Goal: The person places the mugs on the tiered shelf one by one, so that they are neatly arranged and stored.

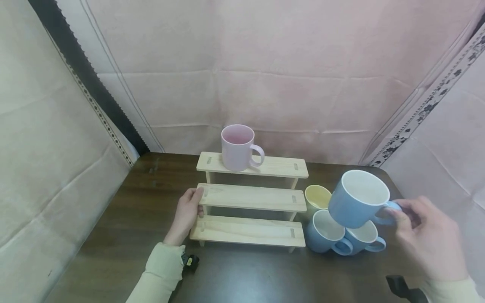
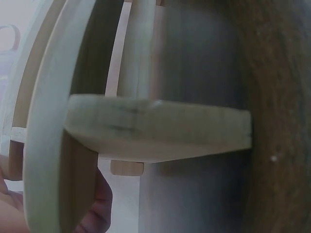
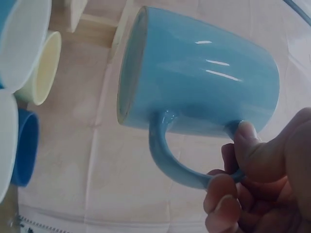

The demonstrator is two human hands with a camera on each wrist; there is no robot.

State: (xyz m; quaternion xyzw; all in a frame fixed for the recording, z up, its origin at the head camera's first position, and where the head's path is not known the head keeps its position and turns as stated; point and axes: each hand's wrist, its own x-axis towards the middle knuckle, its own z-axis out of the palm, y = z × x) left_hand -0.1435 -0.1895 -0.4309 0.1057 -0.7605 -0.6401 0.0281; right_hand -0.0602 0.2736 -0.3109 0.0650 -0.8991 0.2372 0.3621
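- Head view: the right hand (image 1: 428, 240) pinches the handle of the blue mug (image 1: 359, 198), held in the air and tilted, mouth up and leftward; body lying left of the fingers, above two more blue mugs (image 1: 329, 231) and a yellow cup (image 1: 317, 197)
- Right wrist view: thumb and fingertips (image 3: 222, 196) curl round the handle's outer bend; mug's long axis runs away from the palm
- Left hand (image 1: 187, 212) grips the left end of the wooden stepped shelf (image 1: 251, 198); a pink mug (image 1: 238, 147) stands on its top step; free steps lie left of the held mug, well apart from the right fingers

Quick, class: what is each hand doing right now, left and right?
Left hand: grips the left end of the wooden step shelf.
Right hand: holds the raised blue mug by its handle.
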